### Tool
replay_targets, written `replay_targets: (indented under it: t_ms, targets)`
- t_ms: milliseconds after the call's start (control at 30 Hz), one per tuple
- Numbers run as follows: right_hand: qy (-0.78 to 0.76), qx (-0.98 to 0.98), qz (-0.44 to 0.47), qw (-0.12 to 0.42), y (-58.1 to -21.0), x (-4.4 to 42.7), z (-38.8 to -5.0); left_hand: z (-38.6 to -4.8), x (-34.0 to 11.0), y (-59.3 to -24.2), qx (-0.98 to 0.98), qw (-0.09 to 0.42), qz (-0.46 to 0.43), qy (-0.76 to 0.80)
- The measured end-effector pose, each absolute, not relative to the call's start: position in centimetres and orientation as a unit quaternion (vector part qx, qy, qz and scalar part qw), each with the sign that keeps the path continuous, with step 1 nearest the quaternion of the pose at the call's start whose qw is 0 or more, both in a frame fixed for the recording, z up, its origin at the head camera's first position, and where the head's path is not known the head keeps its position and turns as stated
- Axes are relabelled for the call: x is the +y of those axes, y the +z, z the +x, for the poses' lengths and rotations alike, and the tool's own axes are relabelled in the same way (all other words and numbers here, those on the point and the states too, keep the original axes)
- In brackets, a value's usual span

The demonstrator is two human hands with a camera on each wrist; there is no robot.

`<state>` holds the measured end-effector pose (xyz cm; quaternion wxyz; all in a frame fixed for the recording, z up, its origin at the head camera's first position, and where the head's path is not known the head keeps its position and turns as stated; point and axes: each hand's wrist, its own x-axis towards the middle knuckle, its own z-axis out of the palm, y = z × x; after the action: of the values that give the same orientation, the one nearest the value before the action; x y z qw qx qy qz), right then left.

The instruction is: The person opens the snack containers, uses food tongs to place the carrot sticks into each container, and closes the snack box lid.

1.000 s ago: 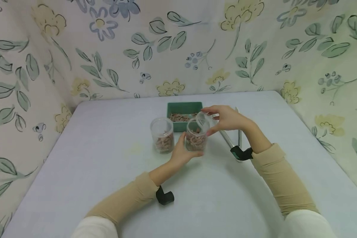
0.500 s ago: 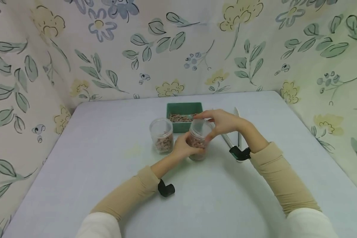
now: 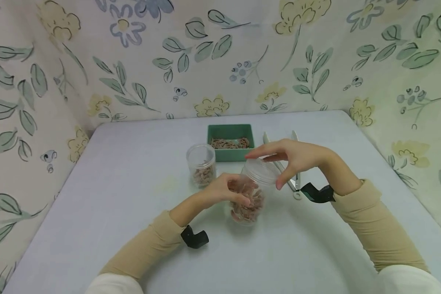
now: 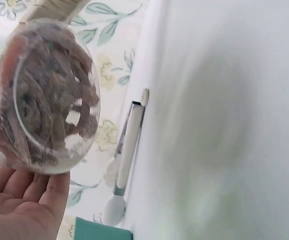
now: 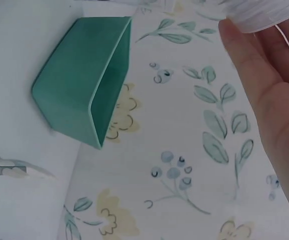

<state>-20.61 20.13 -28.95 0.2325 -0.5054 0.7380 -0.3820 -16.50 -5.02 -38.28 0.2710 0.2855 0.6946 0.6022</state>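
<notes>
A clear plastic jar [image 3: 247, 208] of brownish-pink strips is raised above the table in the head view, its top leaning right. My left hand [image 3: 218, 190] grips its side; the left wrist view shows the round jar bottom [image 4: 54, 105] above my left fingers [image 4: 49, 192]. At the jar's mouth is a clear lid [image 3: 261, 170], which my right hand [image 3: 297, 157] holds between thumb and fingers. Part of the lid [image 5: 264, 15] also appears at the top of the right wrist view. Whether it is fully seated is unclear.
A second clear jar [image 3: 201, 163], partly filled with similar strips, stands left of my hands. Behind is a green rectangular tub [image 3: 229, 155] with more strips. Tongs [image 3: 297, 181] lie on the white table [image 3: 132, 175], partly behind my right hand. Floral cloth [image 3: 220, 61] hangs around the table.
The jar has come nearer and been lifted and tilted in my left hand. My right hand has moved down and right with the lid, which was tilted at the jar's mouth earlier.
</notes>
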Motion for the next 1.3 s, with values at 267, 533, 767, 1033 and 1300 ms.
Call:
replay_targets:
  t_ms: [267, 533, 767, 1033, 1300]
  targets:
    - [-0.375, 0.762, -0.481, 0.216, -28.7, 19.9, -20.4, -16.0, -5.0, -37.4, 0.722, 0.254, 0.258, 0.59]
    - [-0.379, 0.849, -0.34, 0.145, -30.6, 18.0, -19.7, -15.8, -4.3, -37.2, 0.785, 0.154, 0.156, 0.579]
    - [-0.587, 0.713, -0.332, 0.191, -32.2, 17.7, -19.9, -15.8, -4.1, -37.2, 0.767, 0.143, 0.12, 0.614]
    - [-0.664, 0.663, -0.29, 0.188, -33.4, 19.4, -20.1, -16.0, -4.2, -37.5, 0.766, 0.113, 0.098, 0.626]
    - [-0.654, 0.582, -0.427, 0.224, -36.3, 19.0, -21.0, -15.9, -4.0, -38.4, 0.755, 0.157, 0.201, 0.604]
